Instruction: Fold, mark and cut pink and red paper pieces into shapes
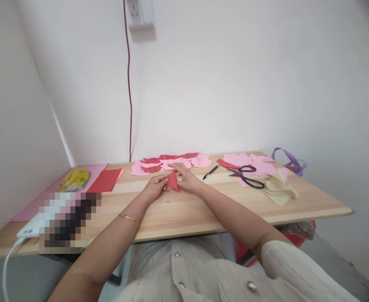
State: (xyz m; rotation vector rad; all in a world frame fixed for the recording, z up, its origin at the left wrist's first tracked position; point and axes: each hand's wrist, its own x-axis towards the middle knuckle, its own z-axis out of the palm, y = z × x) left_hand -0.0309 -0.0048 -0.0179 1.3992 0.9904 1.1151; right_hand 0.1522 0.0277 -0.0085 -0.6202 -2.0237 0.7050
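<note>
A small folded red paper triangle (173,180) lies just above the wooden table (203,207), held between both my hands. My left hand (154,187) grips its left side with fingers curled. My right hand (187,177) pinches its upper right edge from above. Behind my hands lie several pink and red paper cut-outs (168,161) in a row near the wall.
A black pen (210,172) and black scissors (247,175) lie to the right, on more pink paper (260,165). Cream scraps (280,191) and purple ribbon (289,160) sit at far right. Red sheets (105,180), a yellow packet (75,178) and a white cable (8,264) sit at left.
</note>
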